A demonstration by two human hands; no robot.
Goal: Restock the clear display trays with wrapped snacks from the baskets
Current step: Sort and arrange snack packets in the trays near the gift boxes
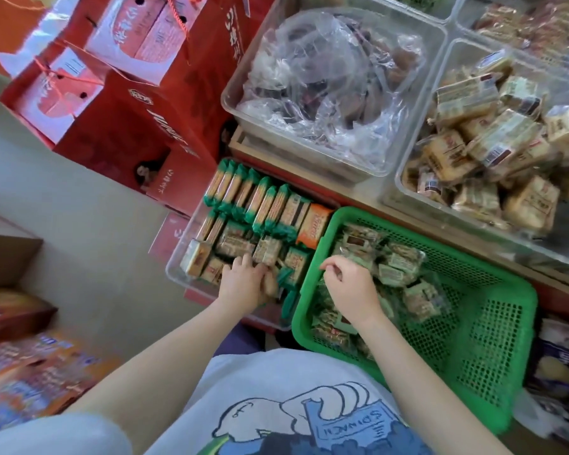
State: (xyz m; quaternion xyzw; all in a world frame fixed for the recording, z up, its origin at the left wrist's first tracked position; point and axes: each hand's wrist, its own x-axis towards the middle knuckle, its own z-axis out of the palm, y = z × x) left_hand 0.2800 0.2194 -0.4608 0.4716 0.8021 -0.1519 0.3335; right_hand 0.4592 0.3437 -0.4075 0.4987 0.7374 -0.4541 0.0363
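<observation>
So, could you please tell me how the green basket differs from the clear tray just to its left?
The green basket has perforated, opaque walls; the clear tray has smooth see-through ones. In the basket the wrapped snacks lie loosely heaped, while the tray's packs stand in neat rows. The right hand reaches into the basket; the left hand grips a snack in the tray. Both hold wrapped snacks.

Red gift boxes (138, 103) stacked at upper left; a cardboard box (4, 257) at left edge.
</observation>
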